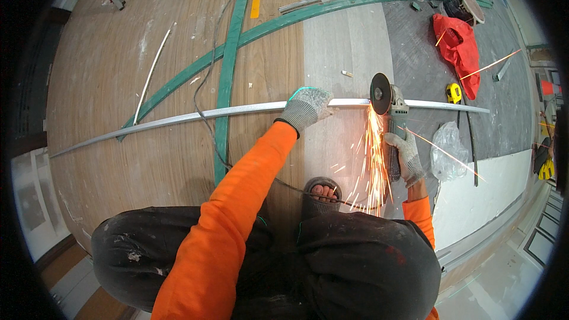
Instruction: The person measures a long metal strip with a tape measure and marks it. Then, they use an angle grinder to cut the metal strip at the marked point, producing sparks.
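A long thin metal strip lies across the floor from left to right. My left hand, in a grey knit glove, presses down on the strip near its middle. My right hand, also gloved, grips the body of an angle grinder. The grinder's dark disc meets the strip just right of my left hand. Orange sparks spray down toward my sandalled foot. My orange sleeves and dark trousers fill the lower part of the view.
Green curved metal strips and a black cable cross the wooden floor behind the strip. A red cloth, a yellow tape measure, a clear plastic bag and a thin white rod lie around.
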Demonstrator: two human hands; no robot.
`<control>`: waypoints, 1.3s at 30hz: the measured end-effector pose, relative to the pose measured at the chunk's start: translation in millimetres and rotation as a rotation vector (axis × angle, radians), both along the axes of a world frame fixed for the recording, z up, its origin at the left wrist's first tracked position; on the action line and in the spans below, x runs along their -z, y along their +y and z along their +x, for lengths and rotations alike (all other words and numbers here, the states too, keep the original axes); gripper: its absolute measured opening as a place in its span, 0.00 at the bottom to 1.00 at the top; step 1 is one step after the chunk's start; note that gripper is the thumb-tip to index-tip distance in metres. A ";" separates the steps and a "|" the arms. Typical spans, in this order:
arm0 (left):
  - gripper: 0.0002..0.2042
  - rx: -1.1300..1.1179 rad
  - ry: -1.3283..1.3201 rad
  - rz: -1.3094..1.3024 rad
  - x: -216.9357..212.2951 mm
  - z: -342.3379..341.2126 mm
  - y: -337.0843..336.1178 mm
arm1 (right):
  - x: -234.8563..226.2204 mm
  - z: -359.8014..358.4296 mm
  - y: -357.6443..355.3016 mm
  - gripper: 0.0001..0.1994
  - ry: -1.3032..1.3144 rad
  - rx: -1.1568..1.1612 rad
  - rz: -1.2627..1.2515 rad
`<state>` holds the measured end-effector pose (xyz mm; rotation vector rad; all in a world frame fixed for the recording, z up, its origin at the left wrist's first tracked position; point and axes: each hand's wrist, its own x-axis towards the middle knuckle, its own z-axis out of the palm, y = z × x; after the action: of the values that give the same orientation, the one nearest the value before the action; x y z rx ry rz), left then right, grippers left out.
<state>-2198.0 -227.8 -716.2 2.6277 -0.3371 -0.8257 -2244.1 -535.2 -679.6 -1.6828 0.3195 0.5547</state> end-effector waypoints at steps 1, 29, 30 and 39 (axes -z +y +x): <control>0.28 -0.007 -0.013 0.001 -0.3 -0.9 0.2 | -1.0 -0.9 1.2 0.20 -0.004 0.000 0.017; 0.25 -0.052 0.045 0.003 -10.4 -0.8 -1.4 | 1.2 2.1 1.2 0.24 0.013 0.004 0.023; 0.25 -0.046 0.042 0.008 -8.9 -0.9 -1.2 | 2.9 2.8 -0.7 0.24 0.016 0.000 0.003; 0.26 -0.066 -0.033 -0.026 6.1 -5.8 0.0 | -5.9 -2.0 6.9 0.22 -0.027 0.039 0.090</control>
<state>-2203.8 -227.8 -722.2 2.6158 -0.2670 -0.7531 -2246.2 -528.3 -673.8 -1.5928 0.3030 0.5103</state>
